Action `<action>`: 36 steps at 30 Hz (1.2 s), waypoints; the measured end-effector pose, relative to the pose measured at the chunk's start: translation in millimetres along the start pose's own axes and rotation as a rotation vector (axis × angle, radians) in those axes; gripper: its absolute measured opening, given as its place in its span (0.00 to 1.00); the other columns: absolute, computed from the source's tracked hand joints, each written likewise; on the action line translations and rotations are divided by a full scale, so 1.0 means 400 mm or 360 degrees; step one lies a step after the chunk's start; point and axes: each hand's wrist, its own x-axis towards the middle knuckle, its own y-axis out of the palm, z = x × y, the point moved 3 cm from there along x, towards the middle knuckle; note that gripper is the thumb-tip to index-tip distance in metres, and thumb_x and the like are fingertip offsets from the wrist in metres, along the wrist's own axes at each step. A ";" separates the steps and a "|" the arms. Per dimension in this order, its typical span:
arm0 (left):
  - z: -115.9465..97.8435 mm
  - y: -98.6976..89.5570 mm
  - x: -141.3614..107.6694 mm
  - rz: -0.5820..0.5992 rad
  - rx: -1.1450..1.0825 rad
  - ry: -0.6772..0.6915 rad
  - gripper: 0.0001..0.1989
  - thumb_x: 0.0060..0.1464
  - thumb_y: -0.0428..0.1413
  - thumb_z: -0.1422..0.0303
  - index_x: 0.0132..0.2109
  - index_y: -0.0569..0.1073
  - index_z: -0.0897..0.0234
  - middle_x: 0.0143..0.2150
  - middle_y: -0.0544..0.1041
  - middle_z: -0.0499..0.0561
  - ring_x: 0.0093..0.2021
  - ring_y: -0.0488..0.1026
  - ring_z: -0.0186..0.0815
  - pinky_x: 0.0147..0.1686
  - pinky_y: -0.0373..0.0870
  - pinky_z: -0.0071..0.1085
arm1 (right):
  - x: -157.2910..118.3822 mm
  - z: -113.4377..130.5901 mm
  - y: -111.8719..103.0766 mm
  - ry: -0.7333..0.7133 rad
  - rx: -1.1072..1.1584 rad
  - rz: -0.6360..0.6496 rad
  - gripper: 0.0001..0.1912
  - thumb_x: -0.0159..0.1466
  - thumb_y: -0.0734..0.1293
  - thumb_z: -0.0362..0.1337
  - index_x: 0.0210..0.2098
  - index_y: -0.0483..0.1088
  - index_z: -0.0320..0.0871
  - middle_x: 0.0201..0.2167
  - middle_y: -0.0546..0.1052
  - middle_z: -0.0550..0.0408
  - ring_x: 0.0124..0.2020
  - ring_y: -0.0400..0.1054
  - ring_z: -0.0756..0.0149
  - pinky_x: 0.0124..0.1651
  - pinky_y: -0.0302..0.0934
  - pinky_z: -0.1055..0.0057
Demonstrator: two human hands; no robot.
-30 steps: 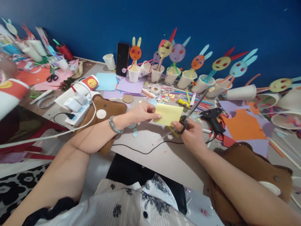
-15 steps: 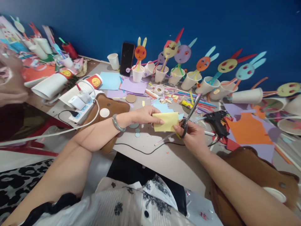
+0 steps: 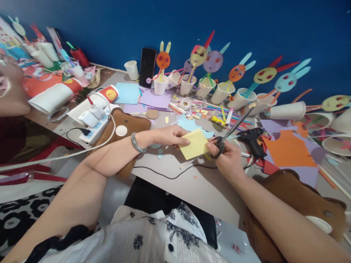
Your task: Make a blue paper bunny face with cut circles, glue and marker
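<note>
A small yellow paper [image 3: 194,144] is held above the grey table between my two hands. My left hand [image 3: 172,135] pinches its left edge between thumb and fingers. In my right hand [image 3: 225,153] are black-handled scissors [image 3: 233,128], their blades pointing up and away to the right. The thumb and fingertips of that hand also touch the paper's right edge. Light blue paper [image 3: 189,123] with a cut edge lies just behind the yellow piece. Small light blue discs [image 3: 159,154] rest on the table below my left wrist.
Paper cups [image 3: 160,86] with rabbit-faced figures line the blue wall. A black glue gun [image 3: 252,142] and orange paper [image 3: 287,149] lie right. A power strip [image 3: 94,128] sits left, a phone [image 3: 148,67] leans behind. A black cable [image 3: 172,178] crosses in front. Another person's hand [image 3: 13,91] shows far left.
The yellow paper has turned in my hands, its lower corner now pointing down. The scissors have tilted further to the right, and the other person's hand at far left has shifted.
</note>
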 end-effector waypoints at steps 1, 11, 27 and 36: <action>0.000 0.001 0.000 0.0014 0.0000 -0.0013 0.15 0.53 0.65 0.58 0.33 0.77 0.66 0.26 0.73 0.47 0.25 0.69 0.28 0.23 0.61 0.24 | 0.000 0.000 -0.001 -0.0004 0.0005 0.0001 0.16 0.58 0.73 0.53 0.26 0.72 0.49 0.28 0.75 0.56 0.29 0.68 0.63 0.35 0.67 0.64; -0.036 -0.039 -0.031 0.0109 0.0174 -0.0125 0.18 0.59 0.61 0.58 0.26 0.71 0.65 0.21 0.74 0.48 0.21 0.69 0.26 0.25 0.65 0.23 | 0.000 -0.006 0.003 -0.0062 -0.0038 0.0062 0.18 0.59 0.74 0.53 0.27 0.71 0.47 0.26 0.73 0.59 0.27 0.66 0.66 0.34 0.64 0.66; 0.004 -0.229 -0.021 -0.1572 -0.0596 -0.0072 0.09 0.51 0.54 0.81 0.30 0.67 0.63 0.23 0.71 0.44 0.20 0.65 0.23 0.19 0.55 0.22 | -0.001 -0.045 0.028 -0.0500 -0.0820 0.0344 0.10 0.57 0.72 0.41 0.27 0.68 0.46 0.27 0.77 0.56 0.33 0.71 0.61 0.45 0.53 0.61; 0.005 -0.208 -0.032 -0.1343 0.0166 -0.0106 0.12 0.52 0.58 0.76 0.46 0.73 0.65 0.34 0.76 0.45 0.26 0.71 0.26 0.27 0.62 0.25 | 0.031 -0.027 -0.036 -0.0441 -0.1286 0.0415 0.08 0.55 0.71 0.43 0.29 0.72 0.46 0.32 0.81 0.49 0.37 0.73 0.54 0.43 0.51 0.59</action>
